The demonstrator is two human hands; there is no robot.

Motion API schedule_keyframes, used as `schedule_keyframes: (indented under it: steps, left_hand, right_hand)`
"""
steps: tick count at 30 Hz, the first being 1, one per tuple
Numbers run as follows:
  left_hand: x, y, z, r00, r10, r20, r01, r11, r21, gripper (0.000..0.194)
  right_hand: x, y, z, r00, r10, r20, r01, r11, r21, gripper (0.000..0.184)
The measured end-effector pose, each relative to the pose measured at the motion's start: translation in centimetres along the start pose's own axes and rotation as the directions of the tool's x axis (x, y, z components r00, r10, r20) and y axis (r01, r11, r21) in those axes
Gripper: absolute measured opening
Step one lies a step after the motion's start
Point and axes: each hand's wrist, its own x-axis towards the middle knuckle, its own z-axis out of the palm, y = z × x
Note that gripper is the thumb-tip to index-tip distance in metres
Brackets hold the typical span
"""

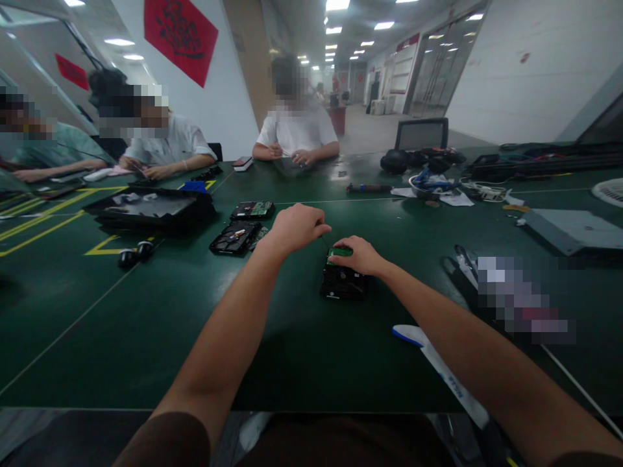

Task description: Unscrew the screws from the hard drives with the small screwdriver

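A black hard drive (343,283) lies on the green table in front of me, its green circuit board (337,251) facing up at the far end. My right hand (359,255) grips the drive, fingers bent over the board and its side. Just to the left and above, my left hand (300,227) is closed in a pinch. From its fingertips a thin dark shaft (325,241) points down toward the board's far edge; the rest of this tool is hidden in the hand. Beyond my left forearm lie another hard drive (252,209) and an opened drive casing (234,238).
A black tray (150,211) stands at left, near small black round parts (127,258). On the right are a bowl of blue items (431,183), a grey metal box (574,230) and a blue-and-white strip (438,363) under my forearm. People sit across the table.
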Motion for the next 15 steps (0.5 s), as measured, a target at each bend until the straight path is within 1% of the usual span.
schedule_keyframes:
  steps: [1, 2, 5, 6, 8, 10, 12, 14, 15]
  left_hand:
    - [-0.03, -0.02, -0.01, 1.000, -0.001, 0.000, 0.001, 1.000, -0.006, 0.027]
    - [-0.04, -0.08, -0.05, 1.000, 0.029, 0.009, -0.029, 0.999, -0.028, 0.026]
    - [0.07, -0.43, -0.20, 0.978, 0.203, 0.037, -0.197, 0.972, -0.125, 0.021]
    - [0.12, -0.53, -0.23, 0.969, 0.244, 0.041, -0.236, 0.961, -0.147, 0.020]
    - [0.20, -0.63, -0.20, 0.964, 0.262, 0.048, -0.251, 0.953, -0.170, 0.019]
    - [0.20, -0.55, -0.07, 0.976, 0.211, 0.049, -0.201, 0.967, -0.157, 0.016]
    - [0.11, -0.36, 0.06, 0.994, 0.102, 0.028, -0.099, 0.990, -0.096, 0.014]
    - [-0.01, -0.19, 0.13, 1.000, -0.010, 0.006, 0.010, 1.000, -0.021, 0.021]
    - [-0.06, -0.16, 0.13, 0.999, -0.043, 0.002, 0.043, 0.999, 0.003, 0.025]
  right_hand:
    - [-0.01, 0.01, -0.03, 1.000, -0.004, 0.003, 0.004, 1.000, 0.000, 0.054]
    - [-0.01, 0.02, -0.06, 1.000, -0.008, 0.006, 0.008, 1.000, 0.000, 0.053]
    - [-0.04, 0.03, -0.15, 1.000, -0.016, 0.016, 0.016, 1.000, 0.001, 0.054]
    - [-0.05, 0.04, -0.17, 1.000, -0.016, 0.017, 0.016, 1.000, 0.002, 0.054]
    - [-0.06, 0.05, -0.15, 1.000, -0.012, 0.015, 0.012, 1.000, 0.004, 0.055]
    - [-0.07, 0.07, -0.09, 1.000, -0.008, 0.008, 0.008, 1.000, 0.002, 0.055]
    - [-0.05, 0.11, 0.00, 1.000, -0.006, 0.002, 0.006, 1.000, -0.002, 0.056]
    - [0.00, 0.14, 0.07, 1.000, -0.001, 0.001, 0.001, 1.000, -0.005, 0.056]
    - [0.02, 0.15, 0.08, 1.000, 0.001, 0.002, -0.001, 1.000, -0.006, 0.056]
